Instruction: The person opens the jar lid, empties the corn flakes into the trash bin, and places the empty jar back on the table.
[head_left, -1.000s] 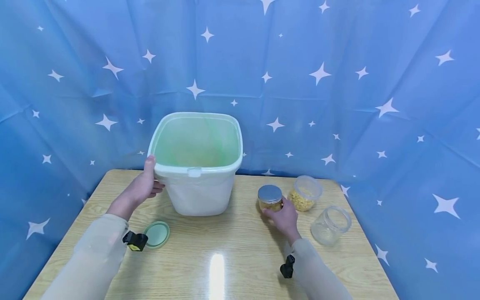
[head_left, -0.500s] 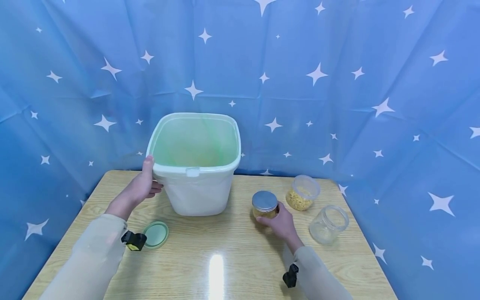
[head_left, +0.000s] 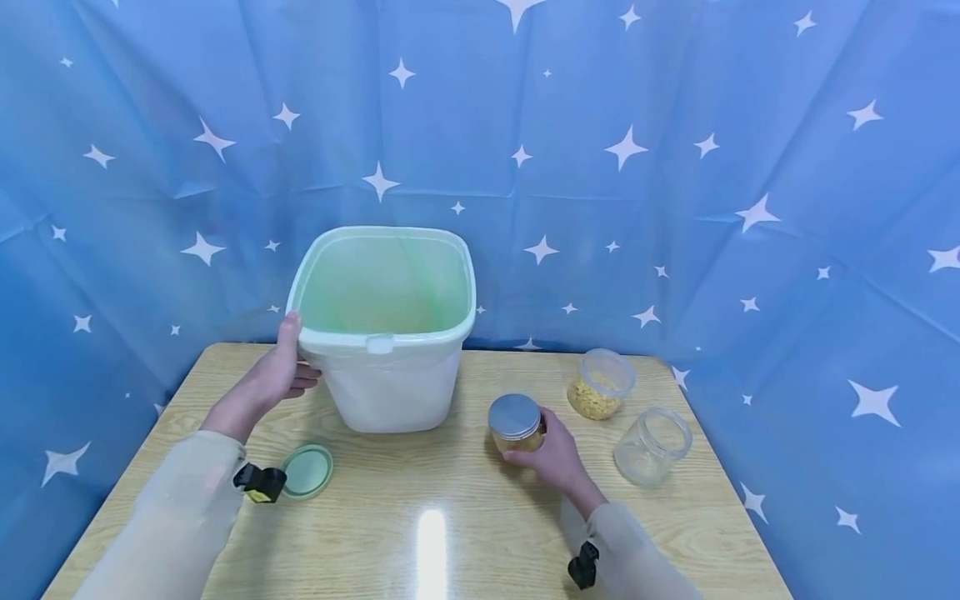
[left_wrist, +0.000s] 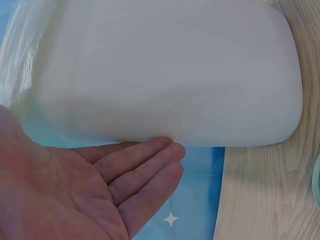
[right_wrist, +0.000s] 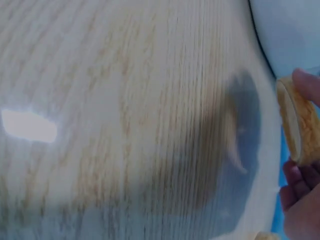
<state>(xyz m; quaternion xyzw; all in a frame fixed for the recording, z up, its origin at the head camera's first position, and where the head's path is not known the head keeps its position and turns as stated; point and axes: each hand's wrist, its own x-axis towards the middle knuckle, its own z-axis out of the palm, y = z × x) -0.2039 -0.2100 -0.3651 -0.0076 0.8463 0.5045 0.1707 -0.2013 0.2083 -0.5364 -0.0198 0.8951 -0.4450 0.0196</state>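
Near left on the tabletop (head_left: 367, 525) lies a green disc (head_left: 307, 472), well apart from the right hand (head_left: 555, 454), whose fingers are curled round the side of a silver-lidded jar (head_left: 514, 418), lid up and seemingly just off the surface, a grip that leaves the lid uncovered. Right of this is a clear jar (head_left: 651, 450), with a tub of yellow flakes (head_left: 598, 392) just beyond. Farther left, the left hand (head_left: 266, 382), straight fingers touching the white bin (head_left: 393, 385) and thumb at its rim, probably steadies it, mouth unobstructed.
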